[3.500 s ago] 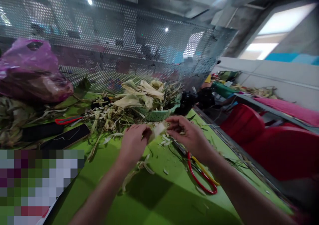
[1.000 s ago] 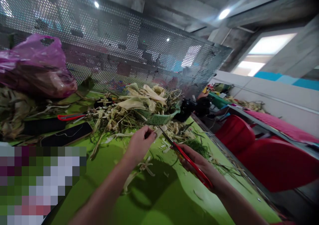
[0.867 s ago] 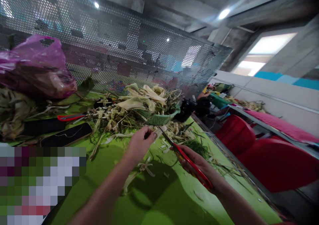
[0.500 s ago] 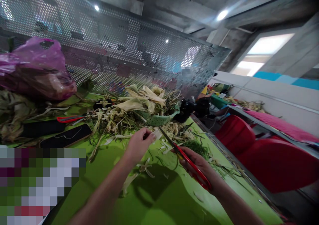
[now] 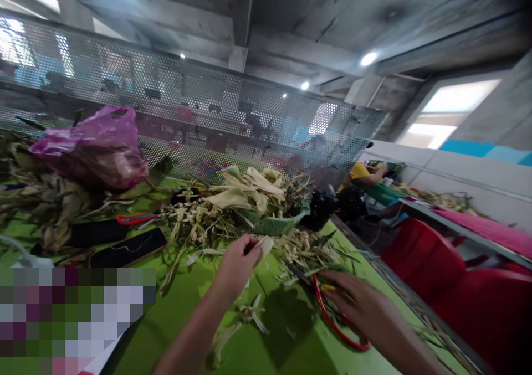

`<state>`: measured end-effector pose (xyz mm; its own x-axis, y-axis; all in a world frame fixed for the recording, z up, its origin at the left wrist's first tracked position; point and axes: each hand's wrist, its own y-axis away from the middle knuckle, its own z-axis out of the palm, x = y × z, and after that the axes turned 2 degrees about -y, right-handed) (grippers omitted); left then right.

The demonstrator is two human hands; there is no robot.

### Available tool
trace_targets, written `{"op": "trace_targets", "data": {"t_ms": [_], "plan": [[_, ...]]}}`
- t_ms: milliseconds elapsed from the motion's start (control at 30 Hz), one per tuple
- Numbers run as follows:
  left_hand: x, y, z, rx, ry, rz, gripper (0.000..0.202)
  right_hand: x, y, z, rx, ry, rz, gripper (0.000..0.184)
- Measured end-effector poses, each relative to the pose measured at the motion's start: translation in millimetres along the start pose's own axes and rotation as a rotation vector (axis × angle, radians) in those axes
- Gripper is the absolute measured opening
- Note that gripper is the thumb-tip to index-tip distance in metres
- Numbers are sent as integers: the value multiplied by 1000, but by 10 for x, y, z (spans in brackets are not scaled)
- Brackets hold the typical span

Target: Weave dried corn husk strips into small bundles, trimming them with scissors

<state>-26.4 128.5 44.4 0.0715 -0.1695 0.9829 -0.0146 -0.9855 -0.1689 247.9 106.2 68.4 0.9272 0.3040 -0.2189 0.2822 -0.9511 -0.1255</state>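
At ten o'clock from the left hand [image 5: 239,261], a purple plastic bag [image 5: 100,159] is resting on the green bench [image 5: 183,294]. At nine o'clock, a dark smartphone [image 5: 128,247] is lying, and just beyond it a red-handled tool [image 5: 135,219]. The left hand is pinching a pale piece of husk [image 5: 266,246] between thumb and fingers; this piece is pointing to two o'clock. Near it, at one o'clock, a green basket [image 5: 276,225] is holding dry husks [image 5: 253,189]. At four o'clock, the scissors [image 5: 325,314] are lying with the right hand [image 5: 353,300] over their handles; its fingers are stretching out, but whether they are gripping, I cannot tell.
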Motion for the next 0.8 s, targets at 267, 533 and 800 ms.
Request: {"op": "trace_targets", "data": {"t_ms": [267, 533, 800], "plan": [[17, 6, -49, 6, 35, 15, 18, -292, -33, 274, -152, -113, -204, 16], [-14, 16, -53, 10, -14, -6, 22, -245, -156, -11, 63, -358, -111, 22], [85, 114, -104, -100, -443, 194, 37, -811, -598, 48, 17, -575, -210, 28]]}}
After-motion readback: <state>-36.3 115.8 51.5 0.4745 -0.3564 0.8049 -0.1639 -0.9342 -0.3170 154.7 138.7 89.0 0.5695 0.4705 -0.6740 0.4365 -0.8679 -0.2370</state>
